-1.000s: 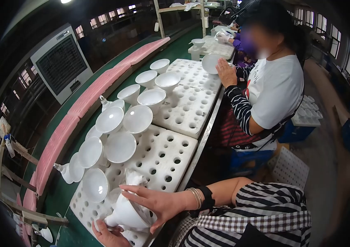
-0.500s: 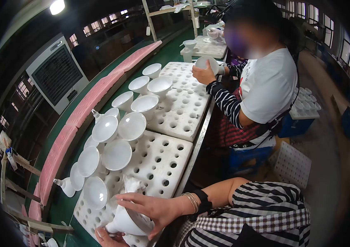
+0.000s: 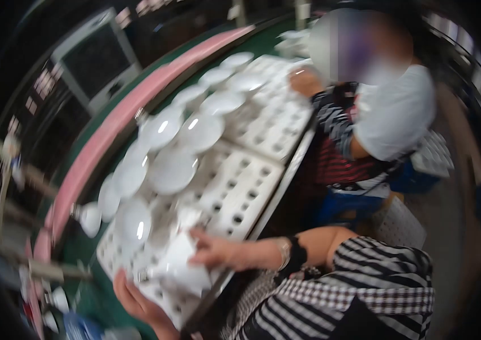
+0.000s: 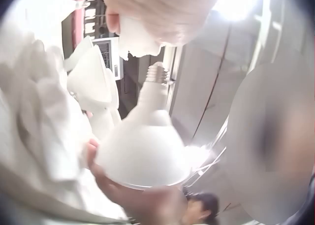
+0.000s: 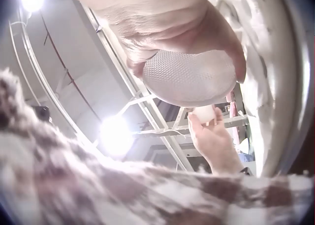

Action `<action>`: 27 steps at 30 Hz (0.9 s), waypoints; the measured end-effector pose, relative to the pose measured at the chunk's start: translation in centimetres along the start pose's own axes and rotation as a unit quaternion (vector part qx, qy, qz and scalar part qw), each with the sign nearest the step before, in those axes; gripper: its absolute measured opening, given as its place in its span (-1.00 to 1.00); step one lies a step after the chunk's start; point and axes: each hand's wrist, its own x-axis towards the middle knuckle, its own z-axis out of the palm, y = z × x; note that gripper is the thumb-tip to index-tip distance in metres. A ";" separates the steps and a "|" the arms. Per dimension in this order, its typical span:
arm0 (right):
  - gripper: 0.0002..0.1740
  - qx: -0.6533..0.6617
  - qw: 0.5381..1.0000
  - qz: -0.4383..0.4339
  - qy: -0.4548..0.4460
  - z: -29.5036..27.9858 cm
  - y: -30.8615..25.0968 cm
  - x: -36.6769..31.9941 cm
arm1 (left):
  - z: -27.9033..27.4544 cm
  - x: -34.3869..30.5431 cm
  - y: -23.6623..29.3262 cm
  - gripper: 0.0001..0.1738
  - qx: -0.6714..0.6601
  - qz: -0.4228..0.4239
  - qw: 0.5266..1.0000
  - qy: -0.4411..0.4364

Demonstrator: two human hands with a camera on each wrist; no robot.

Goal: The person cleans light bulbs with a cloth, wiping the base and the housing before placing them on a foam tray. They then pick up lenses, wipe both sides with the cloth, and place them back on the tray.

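Note:
My right hand (image 3: 217, 252) grips a white cone-shaped lamp (image 3: 181, 266) by its wide rim, the metal screw base pointing left. From the right wrist view, the dimpled lamp face (image 5: 189, 77) shows beneath my right hand (image 5: 167, 23). Just off the screw base, my left hand (image 3: 138, 300) is apart from the lamp. It pinches a small white piece, perhaps cloth (image 4: 139, 38), in the left wrist view, where the lamp (image 4: 145, 149) stands base up below my left hand (image 4: 162, 11). A crumpled white cloth (image 3: 189, 218) lies behind the lamp.
Several white lamps (image 3: 173, 170) stand face up in a perforated white foam board (image 3: 251, 195), left of my right hand. A pink padded strip (image 3: 104, 141) runs along the green table (image 3: 76, 255). Another person (image 3: 393, 119) sits at the right, one arm over the far board.
My left hand has come away from the lamp's neck, and the screw base now shows. My right hand still holds the rim. The head view has shifted and blurred; the other person's arm has moved.

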 end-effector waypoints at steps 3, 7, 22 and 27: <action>0.04 -0.012 1.000 0.021 -0.006 -0.3 -1.7 -0.6 | 0.3 -0.7 1.5 -0.53 -0.441 -0.274 0.854 -0.030; -0.12 0.013 0.998 0.036 -0.048 1.0 -2.2 -0.4 | 0.8 -1.3 2.3 -0.52 -0.520 -0.286 0.805 -0.017; 0.64 -0.584 0.741 -0.332 0.016 1.0 -0.8 -1.1 | 2.0 -0.3 3.0 -0.68 -0.496 -0.395 0.773 -0.017; 0.49 -0.319 0.919 -0.231 0.002 0.3 -0.3 -0.2 | 1.5 -0.6 2.1 -0.64 -0.547 -0.333 0.767 0.039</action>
